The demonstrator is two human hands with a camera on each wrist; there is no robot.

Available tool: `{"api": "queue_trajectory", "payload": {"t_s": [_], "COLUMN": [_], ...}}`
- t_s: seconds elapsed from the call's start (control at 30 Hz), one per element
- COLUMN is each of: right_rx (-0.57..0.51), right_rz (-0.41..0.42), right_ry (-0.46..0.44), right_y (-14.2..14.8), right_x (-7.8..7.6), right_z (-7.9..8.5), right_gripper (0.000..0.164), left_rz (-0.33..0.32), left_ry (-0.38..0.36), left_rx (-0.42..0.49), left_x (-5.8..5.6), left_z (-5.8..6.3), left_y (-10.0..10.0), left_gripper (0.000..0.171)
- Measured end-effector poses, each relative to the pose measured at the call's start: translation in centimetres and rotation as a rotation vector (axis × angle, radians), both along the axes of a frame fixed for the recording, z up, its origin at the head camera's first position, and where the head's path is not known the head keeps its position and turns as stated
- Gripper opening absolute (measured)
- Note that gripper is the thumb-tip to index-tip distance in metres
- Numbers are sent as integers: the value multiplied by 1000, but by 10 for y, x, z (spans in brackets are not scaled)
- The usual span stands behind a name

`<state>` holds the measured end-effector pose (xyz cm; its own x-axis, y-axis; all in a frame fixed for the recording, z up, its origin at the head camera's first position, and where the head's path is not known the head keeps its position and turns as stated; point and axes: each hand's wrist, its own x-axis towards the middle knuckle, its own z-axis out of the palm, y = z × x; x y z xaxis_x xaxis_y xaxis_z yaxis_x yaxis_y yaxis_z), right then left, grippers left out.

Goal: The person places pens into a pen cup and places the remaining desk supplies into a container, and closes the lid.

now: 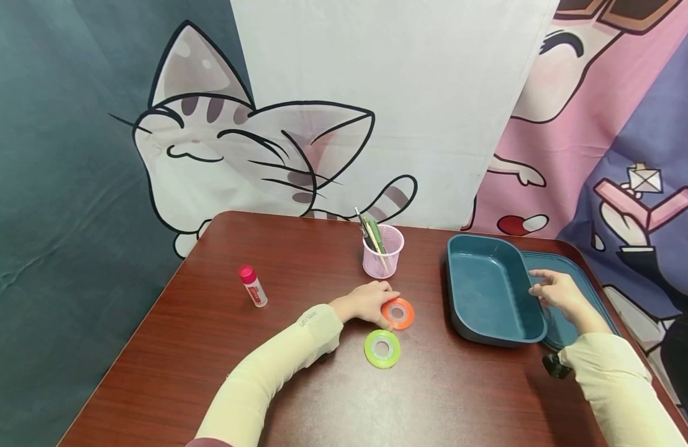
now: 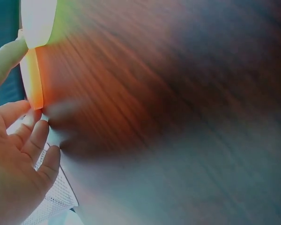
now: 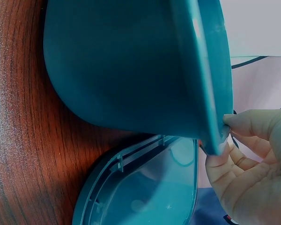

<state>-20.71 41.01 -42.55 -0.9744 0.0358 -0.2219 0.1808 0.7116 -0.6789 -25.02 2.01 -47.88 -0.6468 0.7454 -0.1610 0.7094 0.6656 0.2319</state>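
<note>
My left hand (image 1: 369,304) pinches an orange roll of tape (image 1: 407,315) by its edge, low over the table, with thumb and fingertips on opposite sides in the left wrist view. Just nearer to me, a yellow-green tape roll (image 1: 371,352) lies flat. With thumb and fingers my right hand (image 1: 564,297) pinches the rim of a deep teal box (image 1: 475,292), which looks bare inside. The right wrist view shows the grip at the rim (image 3: 215,133). A flat teal lid (image 1: 567,264) lies beside the box, partly hidden under the right forearm.
A pink mesh cup (image 1: 393,245) with several pens stands behind the left hand. To the left, a glue stick (image 1: 256,290) with a red cap stands on the brown table (image 1: 171,360). Printed cloth (image 1: 411,74) hangs behind the table's far edge.
</note>
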Motion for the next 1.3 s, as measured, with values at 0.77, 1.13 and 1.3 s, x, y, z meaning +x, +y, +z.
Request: {"api": "queue_trajectory", "payload": {"t_s": [0.77,1.13,1.3], "right_rx": [7,6,9], "right_rz": [7,12,14], "right_ry": [8,6,4], "right_y": [1,1,1], "right_x": [-1,-1,0], "right_z": [-1,0,1], "right_gripper": [53,53,53], "left_rz": [-16,-4,2], "left_ry": [124,134,130], "left_rx": [26,96,145], "left_x": [-1,-3,-6], "left_z": [-7,6,9], "left_y": [6,11,16], "left_gripper": [71,65,57]}}
